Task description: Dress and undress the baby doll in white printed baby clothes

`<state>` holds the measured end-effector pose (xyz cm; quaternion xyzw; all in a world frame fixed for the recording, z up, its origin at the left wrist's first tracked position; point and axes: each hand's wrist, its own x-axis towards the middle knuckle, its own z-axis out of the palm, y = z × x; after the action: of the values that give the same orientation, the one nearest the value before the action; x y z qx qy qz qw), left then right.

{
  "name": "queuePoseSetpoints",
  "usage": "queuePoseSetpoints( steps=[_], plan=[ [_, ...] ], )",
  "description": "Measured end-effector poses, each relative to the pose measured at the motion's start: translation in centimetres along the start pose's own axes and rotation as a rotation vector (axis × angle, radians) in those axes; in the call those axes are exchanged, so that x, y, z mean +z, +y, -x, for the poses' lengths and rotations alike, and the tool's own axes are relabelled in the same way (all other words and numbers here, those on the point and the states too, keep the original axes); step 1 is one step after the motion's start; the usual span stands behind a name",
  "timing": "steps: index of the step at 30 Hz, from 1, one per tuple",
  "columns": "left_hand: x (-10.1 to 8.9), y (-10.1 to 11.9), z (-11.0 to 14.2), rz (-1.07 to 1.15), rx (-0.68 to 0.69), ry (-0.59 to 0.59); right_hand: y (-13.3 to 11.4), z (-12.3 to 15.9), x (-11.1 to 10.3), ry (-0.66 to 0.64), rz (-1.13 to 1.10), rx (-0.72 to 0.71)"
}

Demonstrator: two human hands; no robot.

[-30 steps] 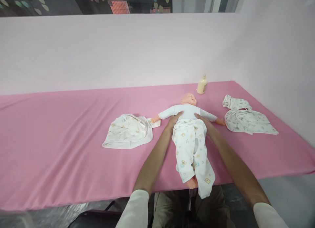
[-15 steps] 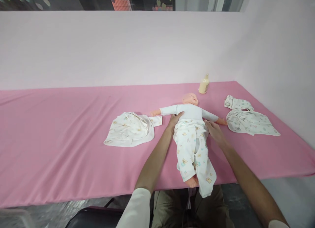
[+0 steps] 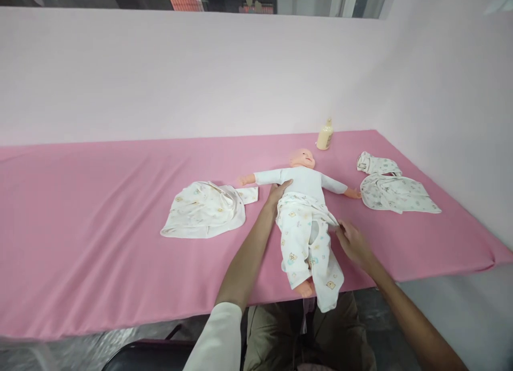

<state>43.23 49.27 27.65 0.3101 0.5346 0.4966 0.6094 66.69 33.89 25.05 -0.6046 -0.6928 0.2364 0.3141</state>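
Diagonally extended right arm (image 3: pixel 404 312), hand (image 3: pixel 355 246) pinching trousers (image 3: pixel 295 232)

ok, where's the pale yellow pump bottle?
Head view, right of centre: the bottle stands near the far edge of the pink sheet, beyond the white-shirted doll.

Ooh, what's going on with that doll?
The doll lies on its back on a pink table. Someone's left hand is against its side, and their right hand holds its pants out at one side. One foot pokes out; the other pant leg reaches past the table's edge.
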Motion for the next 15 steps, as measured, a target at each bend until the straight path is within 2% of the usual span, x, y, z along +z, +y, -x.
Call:
queuePoseSetpoints(
  steps=[4,7,10,11,12,13,15],
  plan=[
    [-0.1,-0.1,-0.1,-0.01,-0.009,-0.003,0.6,3.0,-0.1,-0.045,0.05,-0.123],
    [-0.4,-0.4,-0.2,0.017,0.028,-0.093,-0.7,2.9,-0.3,0.032,0.062,-0.106],
    [-0.5,-0.6,-0.2,0.026,0.052,-0.161,-4.0,0.6,0.3,0.221,0.124,-0.107],
    [-0.6,-0.6,-0.2,0.024,0.054,-0.162,-5.5,-0.5,0.9,0.257,0.164,-0.163],
    [-0.5,-0.6,-0.1,0.02,0.05,-0.161,-6.9,-1.7,1.6,0.249,0.224,-0.252],
    [-0.5,-0.5,-0.1,0.014,0.045,-0.151,-8.2,-3.0,2.4,0.185,0.309,-0.335],
    [-0.5,-0.4,-0.1,-0.011,0.022,-0.118,-10.3,-5.2,3.8,0.097,0.489,-0.396]
  ],
)
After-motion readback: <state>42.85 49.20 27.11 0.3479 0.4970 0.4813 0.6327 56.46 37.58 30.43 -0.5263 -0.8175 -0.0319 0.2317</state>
